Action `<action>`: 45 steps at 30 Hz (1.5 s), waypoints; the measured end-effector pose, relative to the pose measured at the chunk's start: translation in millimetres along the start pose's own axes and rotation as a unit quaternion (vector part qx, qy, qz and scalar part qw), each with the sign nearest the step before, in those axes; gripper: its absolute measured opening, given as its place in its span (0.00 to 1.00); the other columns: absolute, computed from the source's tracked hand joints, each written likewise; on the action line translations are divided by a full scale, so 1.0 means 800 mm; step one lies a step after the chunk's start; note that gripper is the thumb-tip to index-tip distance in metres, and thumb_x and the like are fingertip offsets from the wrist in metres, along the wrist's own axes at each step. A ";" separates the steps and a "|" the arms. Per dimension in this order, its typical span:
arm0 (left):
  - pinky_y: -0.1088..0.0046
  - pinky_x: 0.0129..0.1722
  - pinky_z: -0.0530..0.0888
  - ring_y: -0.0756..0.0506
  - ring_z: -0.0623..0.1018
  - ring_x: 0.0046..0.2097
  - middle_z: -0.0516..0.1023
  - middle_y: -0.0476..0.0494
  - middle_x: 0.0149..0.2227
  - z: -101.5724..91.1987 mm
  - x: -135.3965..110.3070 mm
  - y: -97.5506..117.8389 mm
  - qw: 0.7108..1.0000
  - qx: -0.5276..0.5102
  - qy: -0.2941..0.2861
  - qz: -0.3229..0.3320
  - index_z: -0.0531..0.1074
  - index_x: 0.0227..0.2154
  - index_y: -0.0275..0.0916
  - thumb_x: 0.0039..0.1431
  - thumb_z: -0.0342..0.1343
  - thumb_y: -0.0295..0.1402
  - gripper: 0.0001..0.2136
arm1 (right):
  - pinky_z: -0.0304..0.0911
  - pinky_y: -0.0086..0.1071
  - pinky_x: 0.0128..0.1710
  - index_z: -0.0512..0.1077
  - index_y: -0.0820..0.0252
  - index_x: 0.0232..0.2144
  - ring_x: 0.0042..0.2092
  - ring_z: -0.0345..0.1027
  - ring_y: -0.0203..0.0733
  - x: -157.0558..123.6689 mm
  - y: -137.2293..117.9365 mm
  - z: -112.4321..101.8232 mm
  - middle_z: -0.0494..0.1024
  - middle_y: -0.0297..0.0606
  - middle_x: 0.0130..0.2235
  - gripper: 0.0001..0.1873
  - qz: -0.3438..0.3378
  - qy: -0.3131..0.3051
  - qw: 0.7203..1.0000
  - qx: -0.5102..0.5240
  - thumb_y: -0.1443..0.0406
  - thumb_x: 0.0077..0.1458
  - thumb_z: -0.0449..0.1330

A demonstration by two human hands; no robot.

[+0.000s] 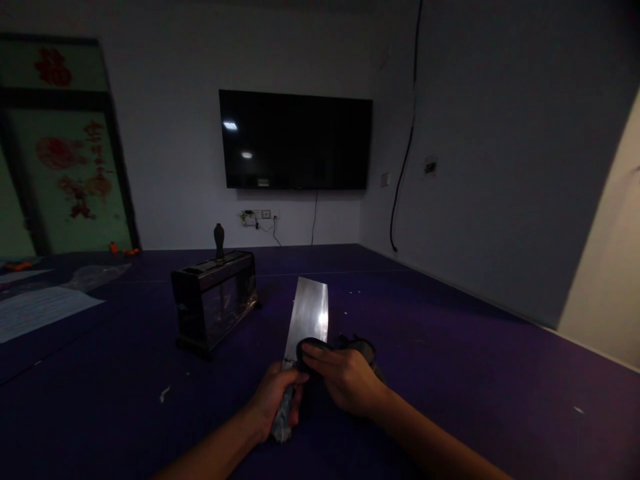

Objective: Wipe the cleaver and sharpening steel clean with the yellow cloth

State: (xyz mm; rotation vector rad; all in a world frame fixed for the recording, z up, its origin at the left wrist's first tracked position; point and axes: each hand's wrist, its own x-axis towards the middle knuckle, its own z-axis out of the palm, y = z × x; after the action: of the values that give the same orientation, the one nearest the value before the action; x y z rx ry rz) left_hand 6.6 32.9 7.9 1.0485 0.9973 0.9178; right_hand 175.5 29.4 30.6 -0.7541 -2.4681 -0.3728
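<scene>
A cleaver (307,317) with a broad shiny blade stands tilted in front of me, its blade pointing away. My left hand (280,399) is closed around its grey, wrapped-looking handle (283,417). Against the right side of the blade, close to the handle, my right hand (347,379) presses a dark rounded object (310,348); its kind does not show in this dim light. Behind that hand lies another dark thing (364,347), partly hidden. To the left of the cleaver is a black knife block (215,297) with one dark handle (219,240) sticking up.
Paper sheets (43,310) and clear plastic (97,275) lie at the left on the purple surface (450,387). Small white scraps (164,395) are scattered about. Orange items (123,250) sit by the door. A television (297,141) and a hanging black cable (404,163) are on the walls.
</scene>
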 end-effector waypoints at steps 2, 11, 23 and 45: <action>0.82 0.08 0.55 0.54 0.62 0.09 0.63 0.54 0.10 0.000 0.000 -0.002 1.000 0.006 -0.010 0.002 0.61 0.17 0.36 0.41 0.52 0.35 0.08 | 0.66 0.30 0.43 0.65 0.66 0.49 0.47 0.67 0.39 0.000 0.000 0.001 0.65 0.43 0.54 0.25 0.017 0.000 1.000 -0.017 0.75 0.49 0.44; 0.81 0.06 0.54 0.52 0.62 0.08 0.64 0.53 0.11 -0.002 0.002 -0.005 0.998 0.014 -0.054 -0.008 0.61 0.17 0.36 0.39 0.53 0.34 0.07 | 0.69 0.31 0.38 0.66 0.64 0.49 0.43 0.70 0.40 -0.002 0.006 0.005 0.65 0.43 0.54 0.26 0.077 0.048 0.993 -0.081 0.76 0.48 0.44; 0.82 0.07 0.55 0.52 0.63 0.09 0.65 0.51 0.11 0.002 -0.002 -0.003 0.998 0.045 -0.038 -0.022 0.62 0.16 0.36 0.40 0.51 0.34 0.07 | 0.66 0.30 0.42 0.65 0.67 0.49 0.46 0.68 0.40 0.000 -0.006 -0.001 0.65 0.46 0.54 0.23 -0.020 -0.003 1.000 -0.024 0.74 0.50 0.45; 0.81 0.07 0.57 0.52 0.63 0.09 0.65 0.54 0.12 0.000 -0.005 0.000 0.986 0.094 -0.126 -0.053 0.63 0.23 0.37 0.39 0.54 0.34 0.08 | 0.69 0.34 0.41 0.60 0.61 0.53 0.45 0.68 0.40 -0.005 0.039 -0.010 0.61 0.40 0.56 0.29 0.222 0.084 0.960 -0.146 0.77 0.48 0.44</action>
State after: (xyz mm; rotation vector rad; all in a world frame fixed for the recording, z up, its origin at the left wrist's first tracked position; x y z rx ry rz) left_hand 5.7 29.3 9.0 1.2248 0.9286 0.5938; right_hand 199.7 49.4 38.4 -1.3088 -2.0310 -0.6067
